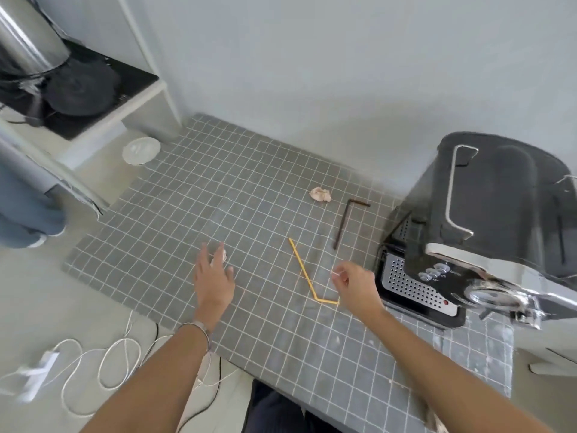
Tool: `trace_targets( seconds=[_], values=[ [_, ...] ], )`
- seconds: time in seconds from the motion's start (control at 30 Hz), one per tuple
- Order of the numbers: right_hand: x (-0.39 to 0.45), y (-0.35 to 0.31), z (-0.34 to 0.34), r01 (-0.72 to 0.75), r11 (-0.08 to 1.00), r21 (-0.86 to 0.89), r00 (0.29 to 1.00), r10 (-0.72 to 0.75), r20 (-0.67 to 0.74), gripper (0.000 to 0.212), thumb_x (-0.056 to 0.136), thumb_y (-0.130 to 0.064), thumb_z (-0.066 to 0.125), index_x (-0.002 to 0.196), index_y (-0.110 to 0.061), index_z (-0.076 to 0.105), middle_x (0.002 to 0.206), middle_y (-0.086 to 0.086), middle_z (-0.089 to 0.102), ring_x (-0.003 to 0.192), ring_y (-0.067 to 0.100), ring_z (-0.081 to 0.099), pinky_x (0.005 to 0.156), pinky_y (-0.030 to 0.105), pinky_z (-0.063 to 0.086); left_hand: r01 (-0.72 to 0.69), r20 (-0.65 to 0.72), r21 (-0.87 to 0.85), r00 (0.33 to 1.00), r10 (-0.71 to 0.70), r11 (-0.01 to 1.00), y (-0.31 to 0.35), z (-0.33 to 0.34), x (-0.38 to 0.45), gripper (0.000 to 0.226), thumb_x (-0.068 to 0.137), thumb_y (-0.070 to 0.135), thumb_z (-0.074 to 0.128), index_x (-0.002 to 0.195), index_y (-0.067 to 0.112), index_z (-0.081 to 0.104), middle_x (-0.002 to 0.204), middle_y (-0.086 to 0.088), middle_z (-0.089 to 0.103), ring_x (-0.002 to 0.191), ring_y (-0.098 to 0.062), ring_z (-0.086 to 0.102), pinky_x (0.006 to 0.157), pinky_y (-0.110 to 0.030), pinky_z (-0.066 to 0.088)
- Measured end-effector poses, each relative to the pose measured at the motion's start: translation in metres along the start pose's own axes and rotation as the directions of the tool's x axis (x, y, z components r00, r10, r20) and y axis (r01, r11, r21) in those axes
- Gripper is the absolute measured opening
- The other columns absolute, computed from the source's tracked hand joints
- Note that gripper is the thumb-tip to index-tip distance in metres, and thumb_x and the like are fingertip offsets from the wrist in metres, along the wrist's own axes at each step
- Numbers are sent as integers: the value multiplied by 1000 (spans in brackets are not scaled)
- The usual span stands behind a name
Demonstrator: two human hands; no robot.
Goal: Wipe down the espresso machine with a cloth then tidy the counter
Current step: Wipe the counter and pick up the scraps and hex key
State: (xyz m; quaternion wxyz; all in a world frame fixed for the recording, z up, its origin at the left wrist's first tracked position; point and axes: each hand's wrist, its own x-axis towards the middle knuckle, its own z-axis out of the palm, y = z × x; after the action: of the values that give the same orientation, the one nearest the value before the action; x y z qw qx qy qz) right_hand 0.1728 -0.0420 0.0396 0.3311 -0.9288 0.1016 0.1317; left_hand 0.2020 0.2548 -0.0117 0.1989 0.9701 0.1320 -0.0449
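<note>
The black and chrome espresso machine (480, 226) stands at the right end of the grey tiled counter (175, 232). My left hand (214, 276) hovers open over the counter's left part, its fingertips above a small pale crumpled scrap (222, 255). My right hand (354, 284) is curled just left of the machine, its fingers pinched together; whether it holds anything I cannot tell. A bent yellow straw (304, 273) lies between my hands. A second crumpled pinkish wad (321, 194) and a dark L-shaped hex key (343, 221) lie farther back. No cloth is in view.
A white plate (141, 150) lies on the floor beyond the counter's far left corner. White cables and a power strip (40, 370) sprawl on the floor at the left. A shelf with a dark stove (81, 89) stands at the back left, and a person's leg (22, 214) at the left edge.
</note>
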Motion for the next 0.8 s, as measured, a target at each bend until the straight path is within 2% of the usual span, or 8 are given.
trace_targets(
  seconds=[0.13, 0.27, 0.37, 0.47, 0.53, 0.63, 0.73, 0.8],
  values=[
    [59, -14, 2, -198, 970, 139, 976, 207, -59, 12, 95, -20, 59, 99, -10, 65, 86, 5, 69, 78, 18, 64, 69, 24, 50, -206, 84, 49, 976, 201, 977, -12, 13, 44, 45, 97, 16, 50, 142, 19, 45, 157, -14, 29, 147, -32, 25, 115, -51, 29],
    [112, -20, 3, -351, 902, 251, 902, 398, -168, 16, 95, -20, 61, 102, -6, 64, 99, 16, 71, 91, 28, 68, 86, 38, 55, -311, -9, -164, 949, 314, 936, -30, 25, 49, 49, 84, -18, 54, 126, 5, 62, 143, -15, 50, 137, -33, 42, 116, -47, 31],
    [140, -21, 7, -474, 861, 187, 851, 502, -152, 33, 96, -33, 59, 110, -2, 58, 107, 20, 68, 95, 34, 67, 81, 42, 56, -370, -102, -271, 929, 356, 888, -29, 20, 64, 60, 72, -31, 49, 118, 3, 65, 127, -13, 59, 107, -28, 62, 102, -41, 49],
    [151, -21, 11, -533, 846, -26, 839, 524, -148, 40, 98, -41, 52, 116, -5, 53, 110, 20, 66, 99, 38, 65, 81, 44, 55, -447, -154, -309, 895, 419, 840, 10, 12, 100, 61, 71, -31, 43, 117, 2, 64, 119, -13, 61, 104, -28, 61, 97, -42, 51],
    [152, -23, 12, -498, 864, -79, 863, 484, -144, 33, 102, -34, 47, 116, -5, 52, 110, 21, 66, 99, 38, 64, 79, 44, 54, -508, -136, -332, 860, 493, 795, 52, 12, 127, 53, 78, -26, 42, 119, 1, 63, 116, -13, 62, 101, -27, 61, 96, -37, 51],
    [135, -24, 12, -440, 892, 102, 879, 451, -156, 20, 103, -18, 44, 109, 0, 51, 104, 24, 63, 92, 38, 62, 72, 44, 53, -566, -31, -377, 799, 601, 733, 119, 24, 160, 30, 98, 6, 47, 126, 4, 58, 119, -12, 59, 98, -22, 62, 91, -30, 51],
    [91, -21, 22, -393, 897, 201, 880, 431, -198, 6, 102, -11, 43, 97, -8, 43, 85, 13, 60, 71, 26, 55, 51, 26, 37, -628, 145, -276, 721, 677, 728, 173, 47, 178, 41, 97, 30, 52, 135, 15, 49, 129, -7, 53, 101, -22, 61, 83, -39, 56],
    [57, -22, 37, -378, 899, 223, 887, 420, -190, 8, 102, -11, 41, 95, -13, 38, 75, 5, 55, 63, 21, 51, 48, 25, 32, -680, 262, -181, 663, 701, 710, 193, 61, 183, 52, 93, 38, 57, 141, 23, 43, 134, -6, 46, 115, -24, 54, 86, -42, 55]
  ],
)
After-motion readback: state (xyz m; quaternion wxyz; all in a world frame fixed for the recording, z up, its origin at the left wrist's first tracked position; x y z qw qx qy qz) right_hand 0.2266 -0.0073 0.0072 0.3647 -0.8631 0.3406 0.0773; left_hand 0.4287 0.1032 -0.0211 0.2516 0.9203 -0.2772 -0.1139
